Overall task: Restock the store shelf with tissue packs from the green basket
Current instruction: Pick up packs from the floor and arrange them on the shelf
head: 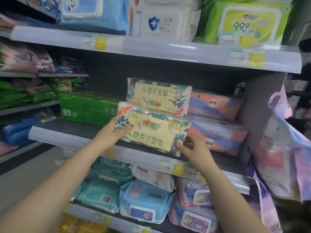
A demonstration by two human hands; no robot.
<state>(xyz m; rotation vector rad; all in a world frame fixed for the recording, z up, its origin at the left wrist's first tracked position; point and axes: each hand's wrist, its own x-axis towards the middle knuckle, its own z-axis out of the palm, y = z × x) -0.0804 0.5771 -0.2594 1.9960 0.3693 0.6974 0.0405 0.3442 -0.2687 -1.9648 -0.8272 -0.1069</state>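
A tissue pack (151,130) with a pale yellow label and green leaf print lies tilted over the front of the middle shelf (67,137). My left hand (112,133) grips its left end, thumb on the face. My right hand (193,150) pinches its lower right corner. A second identical pack (158,96) sits behind it on the shelf, turned upside down. The green basket is out of view.
Green boxes (87,108) stand to the left of the packs and pink packs (215,125) to the right. Wet-wipe packs fill the shelf above (165,19) and the shelf below (144,200). Purple bags (282,158) hang at the right end.
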